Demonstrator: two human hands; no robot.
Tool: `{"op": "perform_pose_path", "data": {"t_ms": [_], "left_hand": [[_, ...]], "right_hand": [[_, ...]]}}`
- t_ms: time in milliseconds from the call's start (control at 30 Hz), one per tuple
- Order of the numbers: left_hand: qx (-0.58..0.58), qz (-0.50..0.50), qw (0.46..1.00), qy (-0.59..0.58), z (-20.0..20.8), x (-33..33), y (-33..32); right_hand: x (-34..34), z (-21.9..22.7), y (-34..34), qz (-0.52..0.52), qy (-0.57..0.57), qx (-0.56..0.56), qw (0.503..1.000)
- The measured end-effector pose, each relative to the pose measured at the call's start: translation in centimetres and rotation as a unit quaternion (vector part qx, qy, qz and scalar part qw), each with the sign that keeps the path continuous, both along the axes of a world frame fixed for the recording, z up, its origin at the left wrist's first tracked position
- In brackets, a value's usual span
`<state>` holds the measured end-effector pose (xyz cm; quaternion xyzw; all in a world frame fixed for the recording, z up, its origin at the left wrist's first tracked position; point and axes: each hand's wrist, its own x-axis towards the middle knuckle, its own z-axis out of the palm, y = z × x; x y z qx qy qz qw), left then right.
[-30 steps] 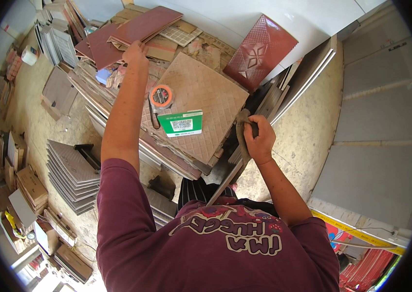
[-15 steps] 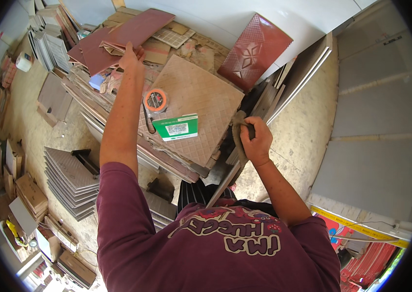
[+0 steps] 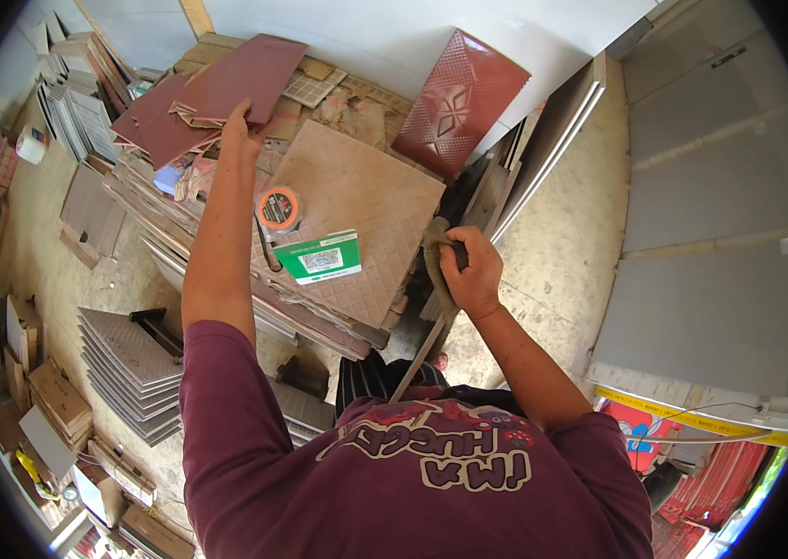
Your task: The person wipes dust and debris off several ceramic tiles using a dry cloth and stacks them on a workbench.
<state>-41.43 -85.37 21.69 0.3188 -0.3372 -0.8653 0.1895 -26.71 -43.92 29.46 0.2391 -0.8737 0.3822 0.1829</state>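
Observation:
My left hand (image 3: pixel 243 132) reaches to the far left, its fingers closed on the lower edge of a dark red tile (image 3: pixel 250 74). That tile lies tilted over other dark red pieces (image 3: pixel 159 121); its near edge looks broken. At the right, my right hand (image 3: pixel 473 275) is closed around a crumpled brown cloth (image 3: pixel 437 265) beside the stack. Between my arms lies a square beige tile (image 3: pixel 357 186) with a diamond pattern. On it rest an orange-rimmed roll of tape or tape measure (image 3: pixel 278 209), which I cannot tell exactly, and a green card (image 3: pixel 319 258) with a square code.
A red embossed tile (image 3: pixel 459 102) leans on the white wall. Long panels (image 3: pixel 552 140) stand on edge to its right. Fanned grey tiles (image 3: pixel 133 363) stand on the floor at left, with cardboard boxes (image 3: pixel 61 391) beyond. Grey panels (image 3: pixel 701 307) line the right side.
The whole view has shifted slightly, so the scene sits a little further left and lower. Both hands keep their hold on the tile and the cloth.

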Motion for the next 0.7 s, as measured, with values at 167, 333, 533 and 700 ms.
{"op": "perform_pose_path", "data": {"t_ms": [167,333,533,700], "left_hand": [[0.052,0.028,0.997,0.058,1.4,0.8,1.4],[0.032,0.035,0.996,0.079,3.9,3.7,2.8],[-0.065,-0.024,0.983,0.169,7.9,10.8,6.2],[-0.080,-0.034,0.981,0.175,12.2,18.2,11.9]], "right_hand": [[0.1,0.1,0.2,0.000,0.000,-0.004,1.000],[0.1,0.1,0.3,0.001,0.004,-0.013,1.000],[0.3,0.3,0.5,0.007,0.005,-0.032,0.999],[0.2,-0.3,0.9,0.014,0.006,-0.044,0.999]]}}
